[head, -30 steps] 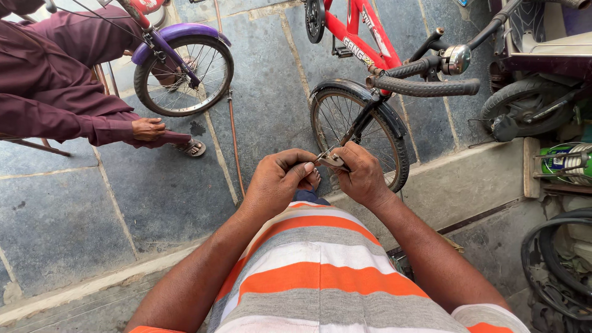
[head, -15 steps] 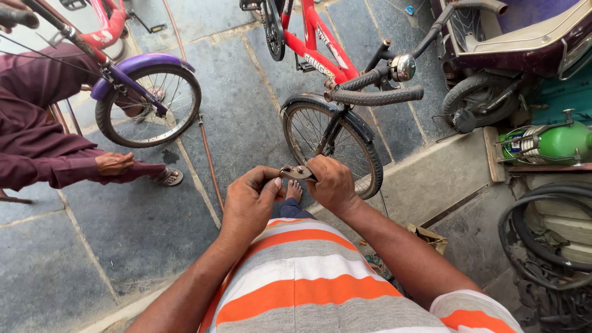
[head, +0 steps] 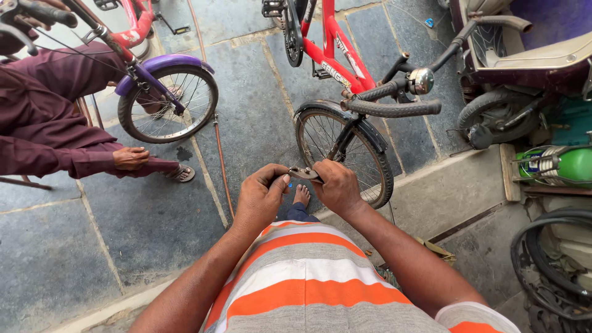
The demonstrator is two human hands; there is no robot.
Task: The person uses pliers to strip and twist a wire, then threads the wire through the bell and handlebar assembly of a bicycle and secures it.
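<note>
Metal part [head: 304,174], small & dark, pinched between both hands at chest height – left hand [head: 262,198] fingers clenched on one end, right hand [head: 338,188] on the other. Red bike [head: 345,71] wheel just beyond; part not fitted yet, I'd say.

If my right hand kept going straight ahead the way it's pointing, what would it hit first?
Probably the front wheel of the red bike: the right hand, gripping a small metal part, points up-frame at the tyre. The wheel likely sits lower, so depth is unclear.
</note>
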